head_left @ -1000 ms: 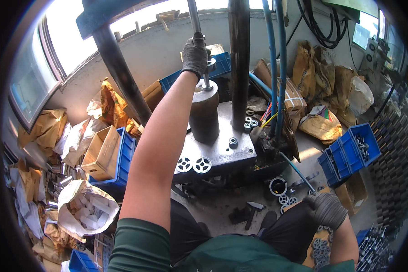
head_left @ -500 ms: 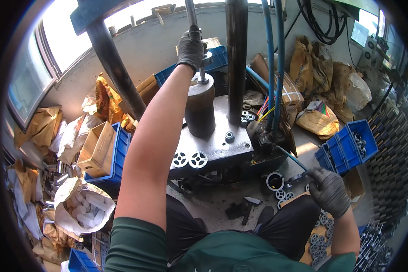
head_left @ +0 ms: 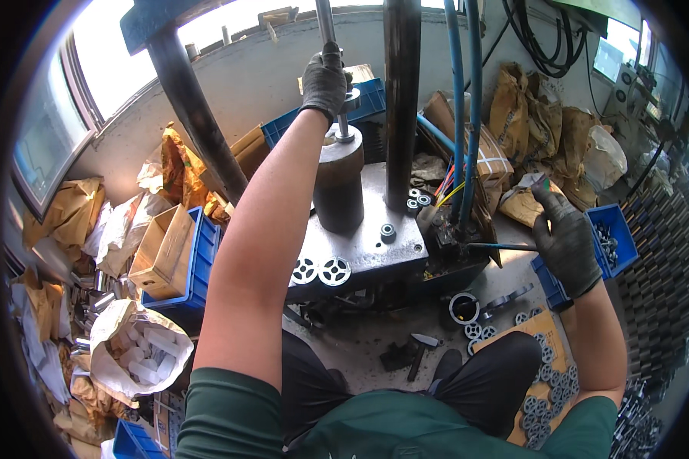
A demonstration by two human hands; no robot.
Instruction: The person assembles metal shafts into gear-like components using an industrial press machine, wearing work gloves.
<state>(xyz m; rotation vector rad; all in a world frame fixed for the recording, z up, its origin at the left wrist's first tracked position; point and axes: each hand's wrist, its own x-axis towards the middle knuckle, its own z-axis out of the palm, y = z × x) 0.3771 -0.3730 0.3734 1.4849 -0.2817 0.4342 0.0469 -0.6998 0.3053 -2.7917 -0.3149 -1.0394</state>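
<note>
My left hand (head_left: pixel 324 83), in a dark grey glove, is closed round an upright metal rod (head_left: pixel 326 23) under the press. Just below the fingers is a ring-shaped collar (head_left: pixel 351 98), and a thinner shaft runs down into the top of a thick steel cylinder (head_left: pixel 339 187). My right hand (head_left: pixel 568 245), gloved too, has its fingers stretched up and thumb apart. The end of a slim lever (head_left: pixel 505 246) meets it below the thumb. The cylinder stands on a steel press table (head_left: pixel 364 249), with two spoked discs (head_left: pixel 334 271) at the front edge and a small bushing (head_left: pixel 388 232) nearby.
Dark press columns (head_left: pixel 400 107) and blue hoses (head_left: pixel 473 115) rise around the table. A hammer (head_left: pixel 419 356) lies on the floor by my feet. Spoked discs cover a cardboard sheet (head_left: pixel 562 348) at right. Blue bins (head_left: pixel 616 237) and a sack of white pieces (head_left: pixel 142 348) stand around.
My right hand has moved up, and the lever has swung up from a downward slant to nearly level. The right fingers have straightened. My left hand keeps its hold on the rod.
</note>
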